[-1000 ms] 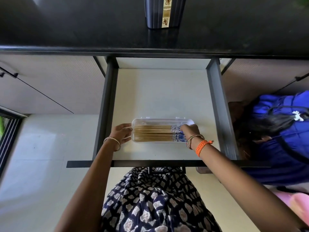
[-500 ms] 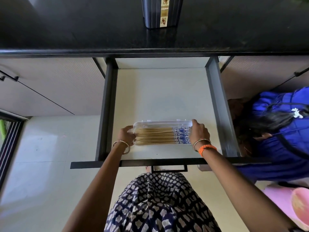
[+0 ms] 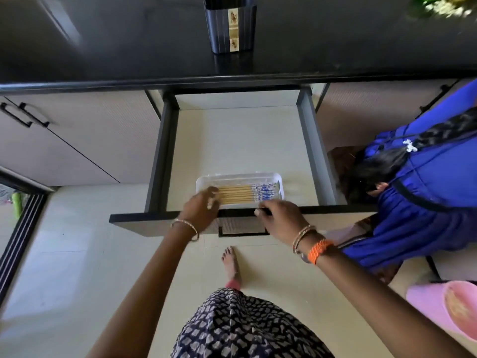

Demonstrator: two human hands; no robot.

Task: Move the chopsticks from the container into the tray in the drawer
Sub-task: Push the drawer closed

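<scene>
A clear plastic tray [image 3: 240, 176] lies in the open drawer [image 3: 240, 140], close behind the drawer front [image 3: 134, 224]. Several wooden chopsticks [image 3: 236, 195] with blue-patterned ends lie side by side in it. My left hand [image 3: 200, 213] hovers over the tray's left end, fingers loosely bent and touching the chopstick tips, blurred. My right hand [image 3: 280, 219] rests on the drawer front's top edge, fingers hooked over it, off the tray. The dark ribbed container [image 3: 231, 24] stands on the black counter [image 3: 103, 47] above the drawer.
Another person in blue [image 3: 418, 182] crouches right beside the drawer's right side. A pink tub [image 3: 449, 308] sits on the floor at lower right. My bare foot [image 3: 230, 262] stands in front of the drawer. Closed cabinet doors [image 3: 77, 140] flank the left.
Both hands held the tray's ends before. The tray now lies nearer the drawer front, my right hand has moved off it onto the drawer front, and my left hand has loosened.
</scene>
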